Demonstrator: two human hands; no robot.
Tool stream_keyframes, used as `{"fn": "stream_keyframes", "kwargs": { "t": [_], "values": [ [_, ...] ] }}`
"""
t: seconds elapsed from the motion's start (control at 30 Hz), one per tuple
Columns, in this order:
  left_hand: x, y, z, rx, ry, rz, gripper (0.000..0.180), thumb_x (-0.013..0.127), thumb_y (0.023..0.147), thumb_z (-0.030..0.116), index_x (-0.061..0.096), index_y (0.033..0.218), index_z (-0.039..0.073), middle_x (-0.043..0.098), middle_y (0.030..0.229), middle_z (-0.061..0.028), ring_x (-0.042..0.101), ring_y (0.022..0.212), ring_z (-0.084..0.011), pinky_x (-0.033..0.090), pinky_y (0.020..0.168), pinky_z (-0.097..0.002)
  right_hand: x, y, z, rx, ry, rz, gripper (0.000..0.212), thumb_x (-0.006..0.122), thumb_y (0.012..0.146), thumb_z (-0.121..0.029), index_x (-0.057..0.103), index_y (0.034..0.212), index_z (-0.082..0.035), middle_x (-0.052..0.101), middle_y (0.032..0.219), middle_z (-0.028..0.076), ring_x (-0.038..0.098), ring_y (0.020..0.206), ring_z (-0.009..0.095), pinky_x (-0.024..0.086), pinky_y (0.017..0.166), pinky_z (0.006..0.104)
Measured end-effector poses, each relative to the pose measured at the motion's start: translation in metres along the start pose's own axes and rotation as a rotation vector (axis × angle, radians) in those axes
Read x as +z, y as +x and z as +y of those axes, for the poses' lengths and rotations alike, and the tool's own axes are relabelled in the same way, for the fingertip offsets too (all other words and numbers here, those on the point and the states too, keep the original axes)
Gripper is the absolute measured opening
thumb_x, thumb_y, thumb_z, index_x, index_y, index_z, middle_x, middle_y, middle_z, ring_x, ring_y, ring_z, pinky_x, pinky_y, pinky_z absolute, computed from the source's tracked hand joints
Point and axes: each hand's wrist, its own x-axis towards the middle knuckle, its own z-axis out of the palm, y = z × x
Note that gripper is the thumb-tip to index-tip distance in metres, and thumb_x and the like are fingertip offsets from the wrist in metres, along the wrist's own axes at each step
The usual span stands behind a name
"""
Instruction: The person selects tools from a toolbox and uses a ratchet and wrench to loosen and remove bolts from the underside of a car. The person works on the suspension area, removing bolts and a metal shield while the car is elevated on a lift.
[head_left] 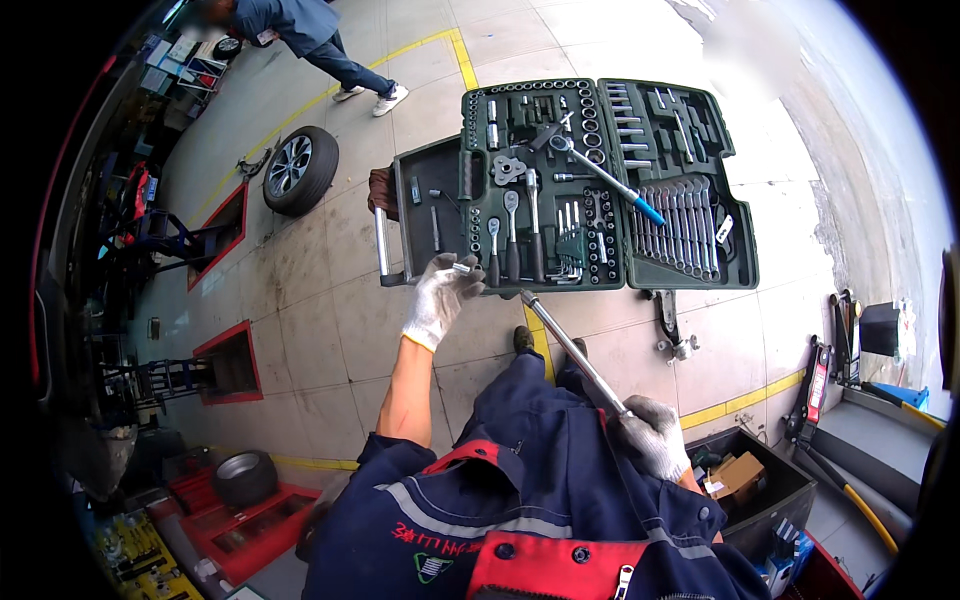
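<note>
White-gloved left hand (437,300) pinches silver cylinder (461,267), right hand (655,438) grips chrome bar (578,354); green toolcase (738,268) upper centre, black-tyred wheel (301,170) upper left

Gloved left hand (436,300) pinches a small metal piece (463,268). Gloved right hand (652,435) wraps the near end of a long metal bar (580,352), slanting forward-left from that grip. Beyond both grips I see an open green tool case (745,268), blue-handled tool (607,178) across it. Wheel (322,172) farther out, left of the left grip.
</note>
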Motion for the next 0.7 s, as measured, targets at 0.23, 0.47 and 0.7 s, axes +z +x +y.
{"fn": "stream_keyframes", "kwargs": {
  "t": [0.23,0.47,0.7],
  "values": [
    [-0.008,-0.023,-0.013,0.094,-0.286,0.041,0.024,0.059,0.106,0.021,0.067,0.118,0.001,0.072,0.099,-0.0141,0.074,0.083,-0.0262,0.065,0.073,-0.0389,0.053,0.026,-0.047,-0.008,0.136,-0.126,0.031,0.059,0.092,-0.025,0.066,0.090,0.005,0.061,0.065,0.008,0.051,0.047,0.010,0.035,0.044,0.0228],
    [-0.067,-0.061,0.076,0.264,-0.280,0.448,0.020,0.061,0.105,0.025,0.069,0.110,0.007,0.069,0.086,-0.0050,0.071,0.075,-0.0191,0.062,0.063,-0.0367,0.168,0.080,-0.046,-0.272,-0.136,-0.308,0.040,0.062,0.090,-0.032,0.064,0.089,0.008,0.057,0.061,0.006,0.046,0.045,0.010,0.031,0.042,0.0241],
    [-0.270,-0.081,0.169,0.488,-0.196,0.633,0.021,0.067,0.101,0.029,0.069,0.102,0.008,0.066,0.076,-0.0030,0.064,0.059,-0.0169,0.058,0.055,-0.0360,0.385,0.124,-0.086,-0.100,-0.262,-0.462,0.032,0.060,0.084,-0.026,0.067,0.077,0.004,0.056,0.055,0.005,0.050,0.045,0.011,0.033,0.043,0.0259]
  ]
}}
